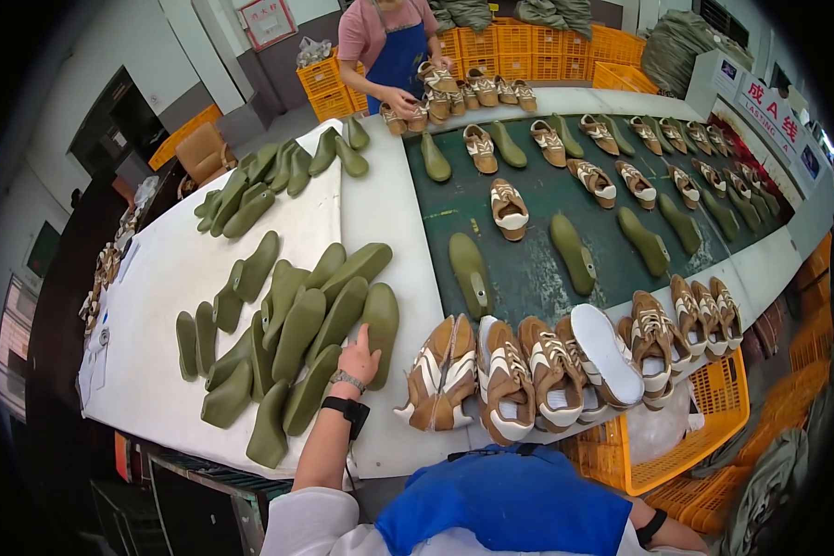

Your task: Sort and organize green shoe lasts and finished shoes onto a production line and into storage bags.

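My left hand (357, 361) lies among a pile of green shoe lasts on the white table, with a metal bracelet and a black band on its wrist. Its index finger and thumb are spread, touching or very near an upright green shoe last (380, 335). The other fingers are partly hidden beside a leaning last (312, 391); nothing is visibly gripped. My right forearm shows only at the bottom right with a black band, and the hand is out of sight. Brown-and-white sneakers (505, 378) stand in a row along the table's near edge, one turned with its white sole (606, 357) outward.
A green conveyor belt (528, 264) carries lasts and sneakers in rows. Across the table, a person in a blue apron (403, 56) handles more sneakers. A yellow crate (732, 408) holding clear plastic sits below the near edge. More lasts (250, 190) lie at the table's far left.
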